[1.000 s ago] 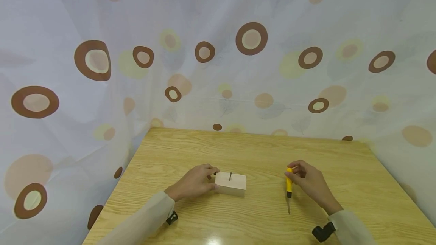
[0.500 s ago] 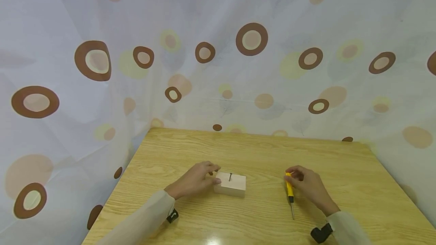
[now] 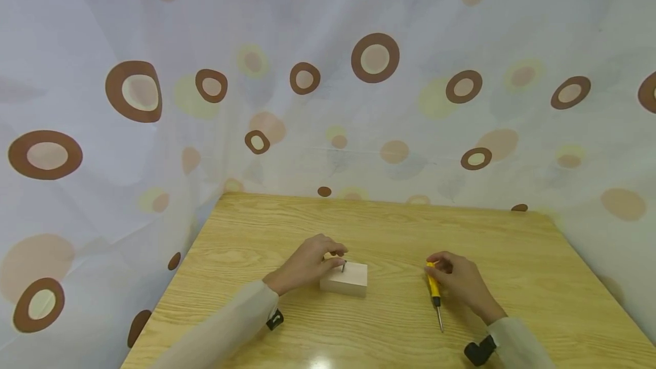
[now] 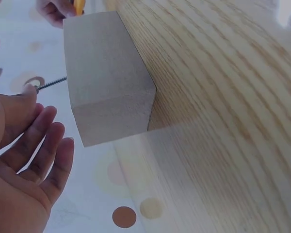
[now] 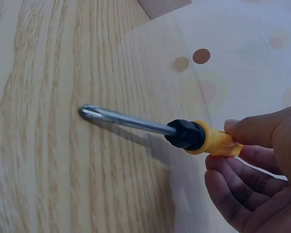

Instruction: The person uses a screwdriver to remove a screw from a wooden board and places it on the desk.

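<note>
A pale wooden block (image 3: pixel 344 285) lies on the table with a dark screw (image 4: pixel 52 83) standing in its top. My left hand (image 3: pixel 307 263) is over the block's left part. In the left wrist view its thumb tip meets or nearly meets the screw head, while the other fingers (image 4: pixel 58 160) are loosely bent, apart from the shank. To the right, my right hand (image 3: pixel 463 283) pinches the yellow handle of a screwdriver (image 3: pixel 434 289) between thumb and fingers. The screwdriver's metal shaft slants down toward me, and its cross-shaped tip is visible in the right wrist view.
Under everything is a wood-grain table (image 3: pixel 389 335). A white curtain (image 3: pixel 328 113) with brown and yellow circles hangs behind it and at both sides. Each wrist wears a black device (image 3: pixel 480 352).
My left hand has moved right, from the block's left end to the screw. The screwdriver in my right hand has tilted, its tip swinging slightly right and toward me.
</note>
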A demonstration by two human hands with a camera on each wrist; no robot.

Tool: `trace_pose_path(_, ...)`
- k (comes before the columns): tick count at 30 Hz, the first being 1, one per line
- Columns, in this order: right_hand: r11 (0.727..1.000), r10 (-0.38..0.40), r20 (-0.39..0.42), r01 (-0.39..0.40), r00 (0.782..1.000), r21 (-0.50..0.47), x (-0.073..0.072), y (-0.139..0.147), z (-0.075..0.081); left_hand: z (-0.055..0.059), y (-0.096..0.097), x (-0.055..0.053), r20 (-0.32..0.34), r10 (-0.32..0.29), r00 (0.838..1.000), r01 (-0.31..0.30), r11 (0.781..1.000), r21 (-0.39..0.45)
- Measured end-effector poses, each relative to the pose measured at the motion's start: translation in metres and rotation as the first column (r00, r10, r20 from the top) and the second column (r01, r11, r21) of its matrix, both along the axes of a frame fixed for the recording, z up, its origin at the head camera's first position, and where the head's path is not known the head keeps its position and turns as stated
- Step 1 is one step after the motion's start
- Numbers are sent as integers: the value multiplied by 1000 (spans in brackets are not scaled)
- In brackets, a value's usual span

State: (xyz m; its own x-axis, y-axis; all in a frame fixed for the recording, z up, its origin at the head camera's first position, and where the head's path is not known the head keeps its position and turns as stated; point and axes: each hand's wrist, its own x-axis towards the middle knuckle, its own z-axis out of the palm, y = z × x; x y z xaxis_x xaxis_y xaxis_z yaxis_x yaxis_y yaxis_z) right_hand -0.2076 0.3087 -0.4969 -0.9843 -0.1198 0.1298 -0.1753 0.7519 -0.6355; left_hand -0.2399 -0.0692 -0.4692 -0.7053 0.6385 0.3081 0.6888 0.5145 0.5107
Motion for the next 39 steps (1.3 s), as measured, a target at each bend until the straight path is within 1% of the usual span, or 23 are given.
trace_pose_path(3, 1000, 0, 5, 0, 1000, -8, 0, -1, 1, 0, 4, -1, 3, -26, 1000, 26, 1000, 18)
trace_pose_path(8, 1000, 6, 7, -6, 1000, -11, 1, -2, 3, 0, 8, -1, -25, -81, 996, 82, 996, 33)
trace_pose_path(13, 1000, 2, 9, -2, 1000, -3, 1, -3, 4, -1, 8, -2, -45, -95, 994, 95, 995, 9)
trace_pose_path(16, 1000, 4, 11, -4, 1000, 0, 1, -3, 5, -1, 9, -1, -46, -101, 994, 101, 995, -2)
trace_pose_path(19, 1000, 1, 19, -1, 1000, -6, 2, -3, 5, -1, 10, -1, -31, -96, 995, 96, 995, -10)
trace_pose_path(24, 1000, 2, 31, -1, 1000, -19, 2, -3, 5, 0, 10, 1, -6, -71, 997, 71, 997, -18)
trace_pose_path(28, 1000, -2, 41, 3, 999, -14, 2, -3, 4, -1, 10, 2, 5, -56, 998, 56, 998, -2)
trace_pose_path(32, 1000, 1, 29, -1, 1000, 1, 2, -3, 4, 0, 9, 1, 15, -44, 999, 43, 999, 30)
trace_pose_path(35, 1000, 0, 22, 0, 1000, 0, 2, -3, 5, 1, 8, 2, 8, -45, 999, 44, 997, 57)
trace_pose_path(39, 1000, 2, 23, -2, 1000, -10, 2, -3, 6, 3, 7, 2, -25, -38, 999, 40, 996, 81)
